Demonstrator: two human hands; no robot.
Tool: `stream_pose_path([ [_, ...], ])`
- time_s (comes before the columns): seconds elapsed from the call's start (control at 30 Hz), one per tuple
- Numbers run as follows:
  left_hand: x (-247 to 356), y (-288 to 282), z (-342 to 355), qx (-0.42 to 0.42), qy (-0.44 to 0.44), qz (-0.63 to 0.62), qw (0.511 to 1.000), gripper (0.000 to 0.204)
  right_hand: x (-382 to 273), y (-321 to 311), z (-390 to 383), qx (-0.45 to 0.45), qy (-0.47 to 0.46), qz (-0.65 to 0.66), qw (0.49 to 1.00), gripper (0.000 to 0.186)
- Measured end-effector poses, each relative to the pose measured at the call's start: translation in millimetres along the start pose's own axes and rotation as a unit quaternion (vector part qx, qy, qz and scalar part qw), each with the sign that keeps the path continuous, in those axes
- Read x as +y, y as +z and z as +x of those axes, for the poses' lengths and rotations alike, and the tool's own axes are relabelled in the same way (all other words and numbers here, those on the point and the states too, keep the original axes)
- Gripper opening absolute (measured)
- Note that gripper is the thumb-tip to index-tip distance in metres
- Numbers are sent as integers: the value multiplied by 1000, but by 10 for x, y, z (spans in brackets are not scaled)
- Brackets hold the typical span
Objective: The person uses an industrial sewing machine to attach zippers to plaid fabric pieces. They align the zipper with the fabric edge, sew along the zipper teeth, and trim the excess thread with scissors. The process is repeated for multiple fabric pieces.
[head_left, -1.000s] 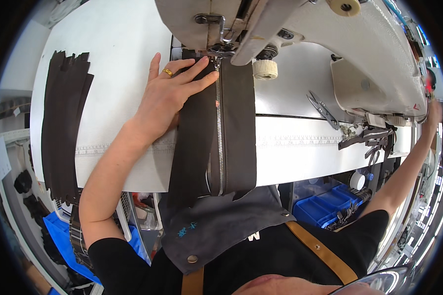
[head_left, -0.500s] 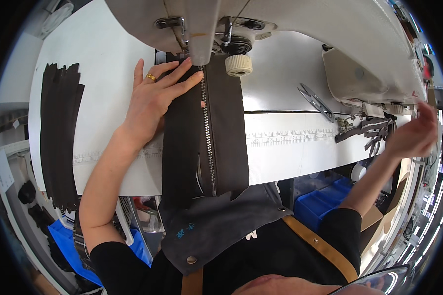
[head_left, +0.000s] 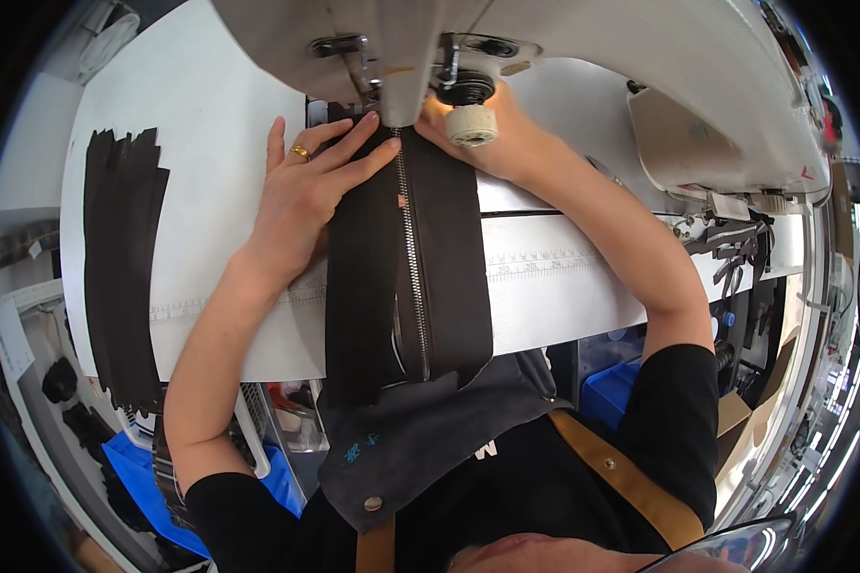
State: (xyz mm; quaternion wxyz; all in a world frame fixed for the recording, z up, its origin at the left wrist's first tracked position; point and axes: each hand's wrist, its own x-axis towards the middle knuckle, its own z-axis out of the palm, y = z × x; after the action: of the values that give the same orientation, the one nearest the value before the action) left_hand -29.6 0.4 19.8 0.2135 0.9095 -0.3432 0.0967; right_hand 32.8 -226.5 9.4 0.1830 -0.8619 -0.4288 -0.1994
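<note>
A long dark brown piece (head_left: 454, 248), leather or fabric, lies under the head of a sewing machine (head_left: 583, 29), with a metal-toothed zipper (head_left: 411, 244) running down its length. A black strip (head_left: 358, 286) lies along the zipper's left side. My left hand (head_left: 311, 186), a gold ring on one finger, rests open on this strip, fingers spread and tips close to the needle area. My right hand (head_left: 506, 134) lies on the right side of the work with fingers stretched toward the needle; the machine's white knob (head_left: 471, 125) partly hides it. The needle itself is hidden.
A stack of dark strips (head_left: 122, 267) lies at the left of the white table (head_left: 215, 229). A printed ruler (head_left: 545, 265) crosses the table front. Dark scraps (head_left: 736, 239) lie at the right, and thread snips (head_left: 604, 172) are mostly hidden behind my right forearm. Blue bins (head_left: 610, 393) stand below the table.
My right hand has come from the far right over to the work beside the needle. The left hand stays in place on the strip.
</note>
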Motion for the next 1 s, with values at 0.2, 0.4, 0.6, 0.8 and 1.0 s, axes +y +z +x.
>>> stream_pose_path([
  [0.2,-34,26,-12,-1,8,18,1000,54,-165,-134,-144,30,91,50,994,15],
  [0.4,-42,33,-12,2,12,22,1000,53,-258,-206,9,31,386,539,748,14],
  [0.6,-3,23,-17,11,0,37,999,47,-334,-88,-21,65,280,340,895,14],
  [0.8,-23,37,-40,6,25,74,997,44,-304,85,-54,30,292,258,920,18],
  [1.0,17,14,-70,-19,13,70,997,43,-312,-36,-62,-44,287,215,933,26],
])
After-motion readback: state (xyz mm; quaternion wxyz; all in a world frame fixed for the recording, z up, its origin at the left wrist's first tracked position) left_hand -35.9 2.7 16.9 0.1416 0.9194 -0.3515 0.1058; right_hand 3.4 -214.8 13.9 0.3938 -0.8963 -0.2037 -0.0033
